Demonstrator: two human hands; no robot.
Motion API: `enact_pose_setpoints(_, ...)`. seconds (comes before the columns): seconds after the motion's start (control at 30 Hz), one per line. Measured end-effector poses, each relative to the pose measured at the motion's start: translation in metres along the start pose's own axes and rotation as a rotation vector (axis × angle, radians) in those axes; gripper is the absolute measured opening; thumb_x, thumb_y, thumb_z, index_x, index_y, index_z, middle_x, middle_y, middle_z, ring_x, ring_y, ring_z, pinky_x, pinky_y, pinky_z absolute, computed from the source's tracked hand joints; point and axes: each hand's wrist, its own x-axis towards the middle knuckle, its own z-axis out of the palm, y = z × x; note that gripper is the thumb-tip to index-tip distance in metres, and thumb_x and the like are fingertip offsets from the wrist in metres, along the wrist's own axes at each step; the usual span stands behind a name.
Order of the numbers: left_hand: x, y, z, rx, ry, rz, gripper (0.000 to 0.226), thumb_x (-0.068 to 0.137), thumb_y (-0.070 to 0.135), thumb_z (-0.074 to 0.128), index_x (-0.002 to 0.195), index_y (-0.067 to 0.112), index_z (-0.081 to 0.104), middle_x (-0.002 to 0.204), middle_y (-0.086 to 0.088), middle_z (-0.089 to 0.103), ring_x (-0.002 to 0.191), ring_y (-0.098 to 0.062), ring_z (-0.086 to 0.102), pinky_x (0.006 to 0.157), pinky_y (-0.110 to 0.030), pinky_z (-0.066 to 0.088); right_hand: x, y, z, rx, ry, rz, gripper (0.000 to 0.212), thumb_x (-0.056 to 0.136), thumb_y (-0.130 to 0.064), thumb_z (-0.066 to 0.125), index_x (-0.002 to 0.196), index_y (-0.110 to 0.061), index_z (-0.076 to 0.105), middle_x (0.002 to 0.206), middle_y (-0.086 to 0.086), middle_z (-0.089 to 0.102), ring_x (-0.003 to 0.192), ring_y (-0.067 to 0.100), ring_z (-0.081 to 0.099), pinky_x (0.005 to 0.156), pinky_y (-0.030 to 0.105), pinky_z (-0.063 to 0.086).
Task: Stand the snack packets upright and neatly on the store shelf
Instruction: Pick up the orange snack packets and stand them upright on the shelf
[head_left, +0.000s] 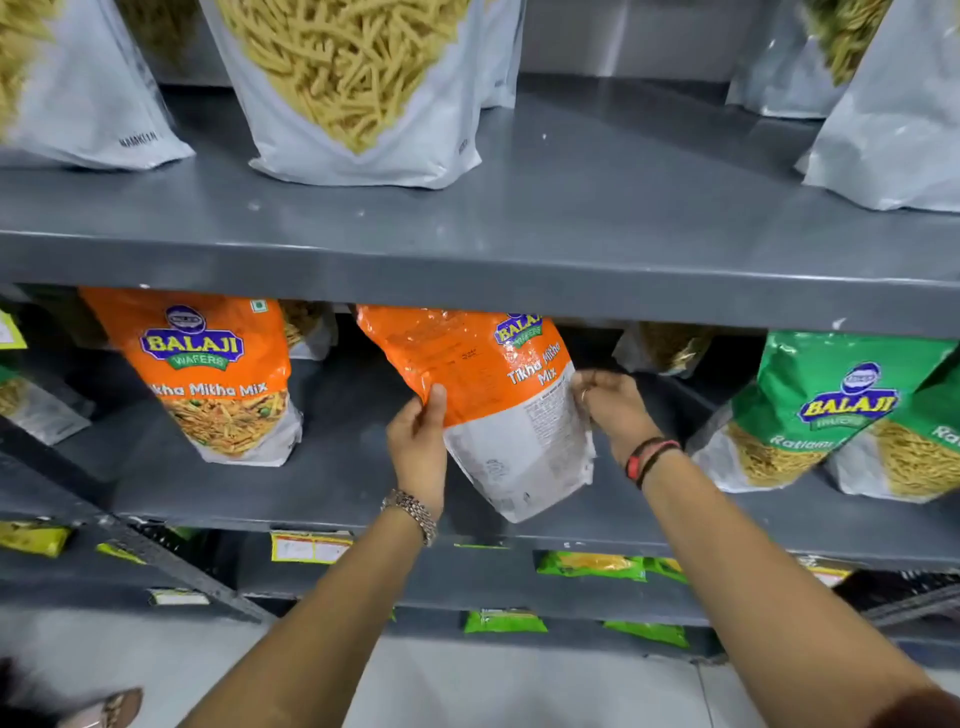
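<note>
An orange and white Tikha Mitha Mix packet (488, 395) hangs tilted over the middle shelf (332, 483), its back panel turned toward me and its bottom corner near the shelf's front edge. My left hand (418, 441) grips its left edge with the thumb on the front. My right hand (613, 402) pinches its right edge. A second orange packet (218, 374) of the same kind stands upright on the shelf to the left. Green Ratlami packets (826, 415) lean at the right.
On the upper shelf (571, 208) stand large white pouches of yellow sticks (353, 88). More pouches sit deep at the back of the middle shelf. Yellow and green packets (592, 564) lie on lower shelves. A sandalled foot (104, 709) shows at bottom left.
</note>
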Motion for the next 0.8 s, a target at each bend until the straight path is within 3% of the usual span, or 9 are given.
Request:
enact_pose_setpoints(0.1,0.017,0.014,-0.001,0.041,-0.054,0.122,0.021,0.089,0.024,0.057,0.072,0.028,0.069,0.069,0.023,0.070,0.071,0.007,0.059,0.073,-0.011,0.051,-0.010,-0.002,0.004,0.049,0.042,-0.098,0.035,0.082,0.010,0.039,0.062,-0.015,0.054,0.069,0.005,0.057,0.065,0.013,0.048,0.063,0.025,0.043)
enact_pose_setpoints(0.2,0.025,0.012,-0.005,0.126,-0.115,0.144,0.016,0.091,0.023,0.054,0.086,0.020,0.069,0.072,0.023,0.069,0.066,0.016,0.061,0.064,-0.004,0.048,-0.016,0.013,0.010,0.065,0.029,-0.135,0.019,0.090,0.001,0.045,0.079,-0.007,0.059,0.083,0.010,0.060,0.080,0.018,0.050,0.078,0.035,0.045)
enact_pose_setpoints(0.3,0.025,0.000,-0.014,0.293,-0.186,0.084,0.017,0.093,0.025,0.050,0.094,0.018,0.065,0.086,0.016,0.068,0.073,0.015,0.063,0.074,-0.015,0.047,-0.020,0.033,0.011,0.081,0.028,-0.098,0.017,0.093,-0.004,0.044,0.084,-0.007,0.058,0.085,0.010,0.060,0.080,0.019,0.050,0.080,0.037,0.044)
enact_pose_setpoints(0.37,0.023,-0.009,-0.020,0.425,-0.230,-0.011,0.028,0.091,0.035,0.050,0.113,0.019,0.060,0.115,-0.001,0.067,0.108,-0.007,0.063,0.089,-0.030,0.048,-0.021,0.039,0.009,0.121,0.027,-0.059,0.022,0.096,-0.013,0.042,0.085,-0.008,0.060,0.089,0.011,0.061,0.082,0.019,0.053,0.080,0.036,0.044)
enact_pose_setpoints(0.43,0.019,-0.018,-0.025,0.512,-0.260,-0.157,0.053,0.087,0.044,0.053,0.127,0.011,0.049,0.133,-0.013,0.057,0.122,-0.029,0.055,0.100,-0.043,0.048,-0.017,0.036,0.008,0.138,0.012,0.015,0.035,0.098,-0.028,0.038,0.095,-0.004,0.064,0.095,0.010,0.065,0.088,0.020,0.059,0.080,0.030,0.046)
enact_pose_setpoints(0.57,0.010,-0.029,-0.026,0.537,-0.330,-0.335,0.037,0.084,0.042,0.058,0.108,0.014,0.054,0.087,0.005,0.065,0.080,-0.015,0.062,0.073,-0.026,0.054,-0.015,0.032,0.009,0.039,0.025,0.033,0.047,0.097,-0.037,0.036,0.098,0.000,0.065,0.098,0.011,0.068,0.088,0.023,0.061,0.085,0.037,0.050)
enact_pose_setpoints(0.67,0.014,-0.031,-0.014,0.512,-0.362,-0.342,0.040,0.086,0.047,0.051,0.111,0.017,0.057,0.107,-0.001,0.067,0.097,-0.018,0.064,0.090,-0.035,0.051,-0.027,0.040,0.008,-0.057,0.052,-0.024,0.035,0.096,-0.025,0.039,0.078,-0.006,0.063,0.087,0.015,0.067,0.081,0.029,0.059,0.079,0.040,0.048)
enact_pose_setpoints(0.73,0.015,-0.030,-0.003,0.485,-0.370,-0.339,0.046,0.090,0.048,0.044,0.117,0.015,0.058,0.123,-0.012,0.065,0.114,-0.027,0.060,0.103,-0.042,0.045,-0.043,0.051,0.011,-0.086,0.021,-0.050,0.034,0.093,-0.016,0.042,0.061,-0.017,0.054,0.074,0.011,0.064,0.073,0.024,0.056,0.071,0.036,0.045)
enact_pose_setpoints(0.8,0.017,-0.030,0.009,0.442,-0.348,-0.357,0.048,0.092,0.047,0.040,0.121,0.014,0.058,0.127,-0.012,0.063,0.118,-0.028,0.058,0.105,-0.044,0.044,-0.060,0.062,0.016,-0.095,-0.007,-0.068,0.038,0.095,-0.017,0.041,0.059,-0.019,0.052,0.070,0.009,0.065,0.067,0.023,0.059,0.069,0.035,0.047)
